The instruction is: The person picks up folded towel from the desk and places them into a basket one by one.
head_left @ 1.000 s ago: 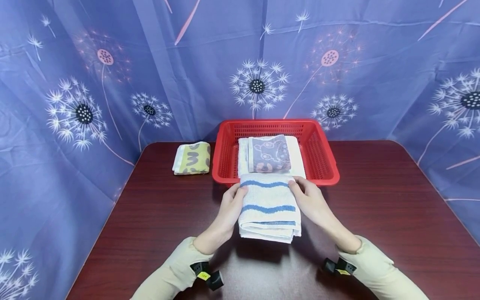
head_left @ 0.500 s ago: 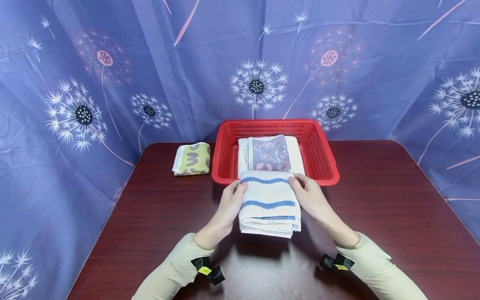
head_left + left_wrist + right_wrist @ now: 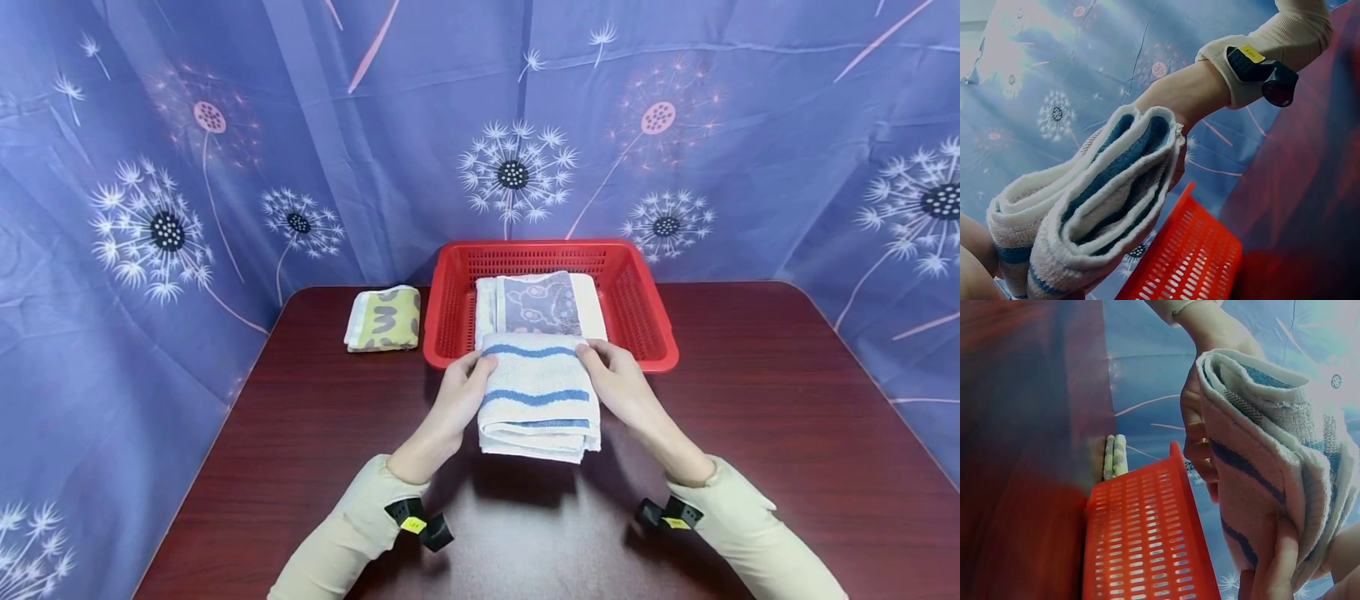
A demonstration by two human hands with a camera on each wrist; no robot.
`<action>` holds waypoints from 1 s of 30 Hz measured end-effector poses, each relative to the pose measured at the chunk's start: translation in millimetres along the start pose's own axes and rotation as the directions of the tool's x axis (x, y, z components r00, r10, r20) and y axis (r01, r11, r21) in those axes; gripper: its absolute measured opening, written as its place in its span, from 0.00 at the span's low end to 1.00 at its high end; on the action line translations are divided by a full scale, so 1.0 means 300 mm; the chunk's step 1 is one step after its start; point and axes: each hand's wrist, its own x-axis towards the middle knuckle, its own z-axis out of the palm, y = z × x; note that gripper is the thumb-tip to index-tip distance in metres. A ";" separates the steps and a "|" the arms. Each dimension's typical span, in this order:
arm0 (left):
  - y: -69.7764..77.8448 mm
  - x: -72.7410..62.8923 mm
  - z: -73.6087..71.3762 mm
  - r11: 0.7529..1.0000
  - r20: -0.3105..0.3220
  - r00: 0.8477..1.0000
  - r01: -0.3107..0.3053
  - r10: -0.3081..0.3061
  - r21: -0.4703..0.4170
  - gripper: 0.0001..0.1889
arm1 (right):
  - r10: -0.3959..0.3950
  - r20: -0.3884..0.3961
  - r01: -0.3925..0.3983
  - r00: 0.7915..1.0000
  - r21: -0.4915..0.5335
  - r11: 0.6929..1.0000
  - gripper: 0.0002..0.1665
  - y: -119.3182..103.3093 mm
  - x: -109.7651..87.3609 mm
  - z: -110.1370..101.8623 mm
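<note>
A folded white towel with blue stripes [image 3: 536, 392] hangs in the air between both hands, over the front rim of a red basket [image 3: 656, 342]. My left hand [image 3: 459, 400] grips its left edge, thumb on top. At the right edge my right hand [image 3: 626, 392] pinches it the same way. The right wrist view shows fingers [image 3: 1200, 447] spread under the towel. Its layered folds show in the left wrist view on the towel's side [image 3: 1110, 181]. Inside the basket lie a grey patterned towel [image 3: 543, 304] and, beneath it, a white towel [image 3: 591, 308].
Left of the basket, a folded yellow-green towel with grey shapes [image 3: 386, 318] lies on the dark red wooden table [image 3: 750, 417]. A blue dandelion-print curtain [image 3: 420, 125] stands behind the table and along its sides.
Both hands have moved the striped towel slightly forward, so it now covers more of the basket's front rim and the grey towel's near edge. The yellow-green towel has stayed put.
</note>
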 end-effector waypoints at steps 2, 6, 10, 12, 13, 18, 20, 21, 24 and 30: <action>0.005 0.007 -0.001 1.000 -0.005 1.000 -0.003 0.003 0.005 0.22 | 0.002 -0.008 -0.002 1.000 -0.011 1.000 0.27 -0.001 0.008 0.000; 0.013 0.023 -0.005 1.000 -0.009 1.000 -0.007 0.007 0.005 0.21 | 0.002 -0.026 -0.002 1.000 -0.035 0.999 0.28 -0.001 0.026 0.001; 0.012 0.042 -0.011 1.000 -0.012 1.000 0.002 -0.001 0.023 0.22 | 0.017 -0.021 -0.018 1.000 -0.020 1.000 0.29 0.002 0.042 -0.001; 0.012 0.049 -0.013 1.000 -0.009 1.000 0.008 -0.008 0.028 0.23 | 0.020 -0.020 -0.020 1.000 -0.014 1.000 0.29 0.002 0.048 -0.002; 0.012 0.052 -0.014 1.000 -0.008 1.000 0.009 -0.009 0.030 0.23 | 0.021 -0.020 -0.021 1.000 -0.012 1.000 0.29 0.003 0.052 -0.002; 0.018 0.063 -0.017 1.000 0.005 1.000 -0.003 0.003 0.003 0.22 | 0.042 -0.002 -0.042 0.999 0.043 0.998 0.29 0.008 0.067 -0.001; 0.021 0.068 -0.017 1.000 0.007 1.000 -0.003 0.003 -0.006 0.21 | 0.049 0.008 -0.050 0.999 0.074 0.996 0.29 0.009 0.071 -0.001; 0.023 0.071 -0.017 1.000 0.008 1.000 -0.003 0.003 -0.007 0.21 | 0.052 0.010 -0.053 0.999 0.087 0.995 0.29 0.010 0.074 -0.001; 0.028 0.081 -0.017 1.000 0.001 1.000 0.004 -0.004 -0.007 0.22 | 0.054 0.009 -0.054 0.999 0.106 0.993 0.29 0.007 0.081 -0.003; 0.035 0.104 -0.016 0.999 -0.011 1.000 0.015 -0.015 -0.031 0.22 | 0.042 0.004 -0.042 0.999 0.123 0.991 0.31 -0.006 0.097 -0.012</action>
